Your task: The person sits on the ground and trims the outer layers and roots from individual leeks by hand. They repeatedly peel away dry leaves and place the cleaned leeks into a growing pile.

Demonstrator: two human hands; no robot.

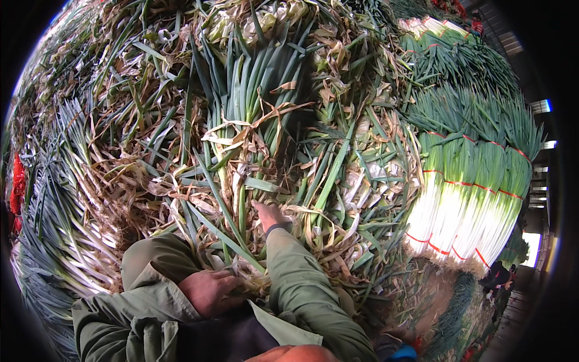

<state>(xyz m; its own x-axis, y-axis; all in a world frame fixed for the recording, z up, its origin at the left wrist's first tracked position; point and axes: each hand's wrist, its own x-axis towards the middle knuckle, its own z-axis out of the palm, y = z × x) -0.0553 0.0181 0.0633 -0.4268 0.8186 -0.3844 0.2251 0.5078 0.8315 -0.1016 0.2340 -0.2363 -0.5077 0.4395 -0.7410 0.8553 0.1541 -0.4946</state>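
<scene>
Before me a loose bunch of green onions [246,99] with dry brown outer leaves lies on a thick heap of stripped leaves [176,131]. My right hand [268,214] reaches to the lower part of this bunch, its fingers partly hidden among the leaves; whether it grips anything is not clear. My left hand [210,289] rests low by my lap, near my bent knee, with its fingers curled and their tips turned from view. Pale peeled leaf scraps lie just beyond it.
On the right stand trimmed green onion bundles [466,181] tied with red bands, more bundles [457,54] behind. Untrimmed onions [77,244] with roots are piled at the left, beside red netting or ties [17,185]. A person [497,276] is partly visible at the far right.
</scene>
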